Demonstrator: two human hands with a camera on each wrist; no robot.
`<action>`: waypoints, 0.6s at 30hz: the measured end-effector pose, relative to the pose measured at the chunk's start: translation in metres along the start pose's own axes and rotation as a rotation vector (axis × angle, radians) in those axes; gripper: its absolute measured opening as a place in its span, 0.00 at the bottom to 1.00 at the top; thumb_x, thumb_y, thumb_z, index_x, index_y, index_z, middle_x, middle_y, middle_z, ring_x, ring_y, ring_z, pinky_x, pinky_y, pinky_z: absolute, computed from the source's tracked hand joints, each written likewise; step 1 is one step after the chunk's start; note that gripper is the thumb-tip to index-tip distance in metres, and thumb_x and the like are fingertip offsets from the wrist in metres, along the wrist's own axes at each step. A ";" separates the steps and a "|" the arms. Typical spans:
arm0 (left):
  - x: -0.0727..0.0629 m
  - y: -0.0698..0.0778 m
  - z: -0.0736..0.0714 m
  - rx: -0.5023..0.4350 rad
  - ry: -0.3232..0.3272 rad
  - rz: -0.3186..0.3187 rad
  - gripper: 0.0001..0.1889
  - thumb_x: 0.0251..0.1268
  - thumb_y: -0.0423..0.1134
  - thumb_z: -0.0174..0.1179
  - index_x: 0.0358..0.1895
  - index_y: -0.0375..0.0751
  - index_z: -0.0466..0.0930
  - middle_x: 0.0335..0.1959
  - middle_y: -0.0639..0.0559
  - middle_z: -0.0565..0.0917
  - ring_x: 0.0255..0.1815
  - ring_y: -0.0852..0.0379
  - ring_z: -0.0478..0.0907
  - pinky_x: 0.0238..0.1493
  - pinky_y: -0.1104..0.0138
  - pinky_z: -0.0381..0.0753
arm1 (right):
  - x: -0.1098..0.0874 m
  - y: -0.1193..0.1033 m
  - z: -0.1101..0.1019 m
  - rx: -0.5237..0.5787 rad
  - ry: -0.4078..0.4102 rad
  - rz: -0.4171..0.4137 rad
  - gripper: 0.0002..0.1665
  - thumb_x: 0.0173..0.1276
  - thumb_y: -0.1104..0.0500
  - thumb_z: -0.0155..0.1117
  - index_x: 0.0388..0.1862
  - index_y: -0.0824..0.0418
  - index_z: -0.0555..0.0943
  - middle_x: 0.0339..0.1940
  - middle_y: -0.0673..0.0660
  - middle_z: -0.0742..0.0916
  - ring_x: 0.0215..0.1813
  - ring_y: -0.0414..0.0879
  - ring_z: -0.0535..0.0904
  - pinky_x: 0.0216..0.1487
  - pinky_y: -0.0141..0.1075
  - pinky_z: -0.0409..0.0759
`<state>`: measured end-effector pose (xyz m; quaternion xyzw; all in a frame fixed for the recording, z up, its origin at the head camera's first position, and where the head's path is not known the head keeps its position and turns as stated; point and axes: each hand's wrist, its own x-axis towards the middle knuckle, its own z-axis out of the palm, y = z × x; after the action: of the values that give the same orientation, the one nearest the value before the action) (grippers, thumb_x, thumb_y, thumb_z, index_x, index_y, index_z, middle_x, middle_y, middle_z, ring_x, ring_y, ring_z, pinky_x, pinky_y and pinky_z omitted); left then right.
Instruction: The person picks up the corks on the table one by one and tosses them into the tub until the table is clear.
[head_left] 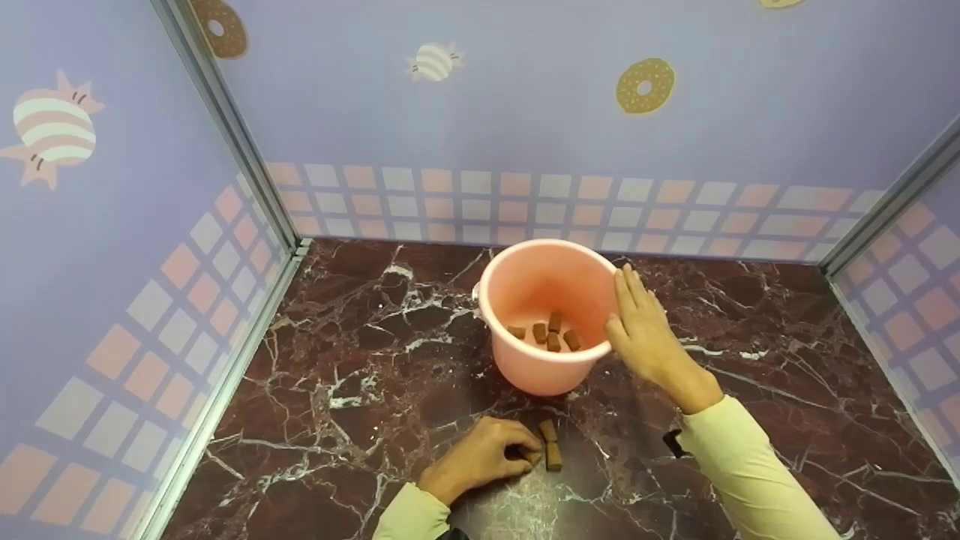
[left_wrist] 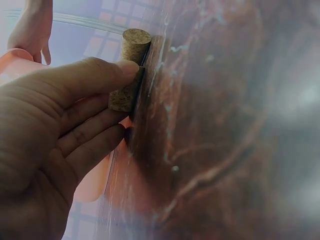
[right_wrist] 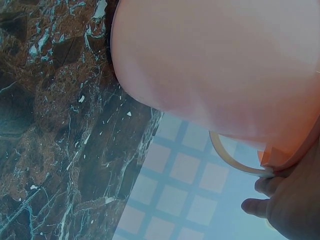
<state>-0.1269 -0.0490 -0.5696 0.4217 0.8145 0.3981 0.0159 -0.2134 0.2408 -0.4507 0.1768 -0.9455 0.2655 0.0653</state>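
A pink bucket (head_left: 551, 375) stands upright on the marbled surface, with several small corks (head_left: 553, 342) on its floor. My right hand (head_left: 649, 337) rests against the bucket's right rim with its fingers straight. In the right wrist view, its fingers (right_wrist: 256, 206) lie beside the rim near a pale handle (right_wrist: 235, 162). In front of the bucket, my left hand (head_left: 491, 454) has thumb and fingers curled together at a cork (left_wrist: 125, 97), which it appears to pinch. Just beyond the thumb is another cork (left_wrist: 135, 47). From the head view, corks (head_left: 553, 455) lie beside the left fingertips.
The dark red marbled surface (head_left: 360, 315) extends around the bucket. Behind it rises a lilac wall (head_left: 525, 112) with pink and white squares and sweets printed on it. Similar side panels (head_left: 97, 247) stand left and right, joined by metal corner strips (head_left: 232, 120).
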 end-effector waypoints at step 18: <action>-0.001 0.001 0.003 0.031 -0.005 -0.016 0.15 0.57 0.28 0.78 0.48 0.36 0.92 0.47 0.49 0.91 0.50 0.59 0.88 0.60 0.76 0.80 | 0.000 0.000 0.001 -0.003 0.021 -0.013 0.41 0.81 0.60 0.45 0.84 0.77 0.46 0.86 0.74 0.49 0.86 0.68 0.43 0.84 0.64 0.39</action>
<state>-0.1245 -0.0478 -0.5711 0.4165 0.8239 0.3841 0.0146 -0.2131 0.2401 -0.4513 0.1800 -0.9441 0.2652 0.0771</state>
